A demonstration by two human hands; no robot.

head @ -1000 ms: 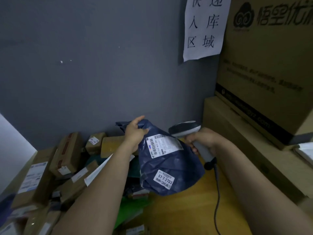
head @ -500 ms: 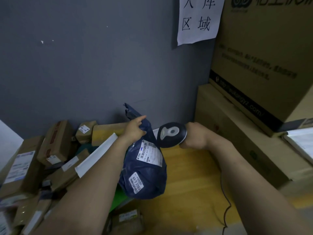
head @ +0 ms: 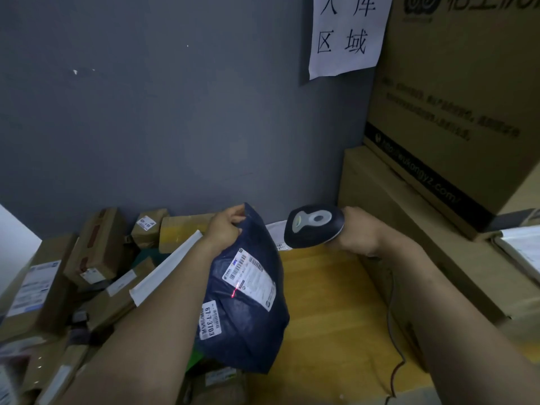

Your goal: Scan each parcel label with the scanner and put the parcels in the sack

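My left hand pinches the top edge of a dark blue soft parcel bag, which hangs above the wooden table. A white shipping label faces up on the bag, and a short red scanner line falls on the label's lower left edge. A second small label reading 67-7-3703 sits lower on the bag. To the right of the bag my right hand grips the handle of the black and white scanner, whose head points at the parcel. No sack is in view.
A heap of brown cardboard parcels lies at the left against the grey wall. Large cardboard boxes are stacked at the right. The scanner's cable trails over the table. A paper sign hangs on the wall.
The parcel has turned so its label faces up more, and the red scan line now lies on the label. The scanner head has stayed close beside the bag's top.
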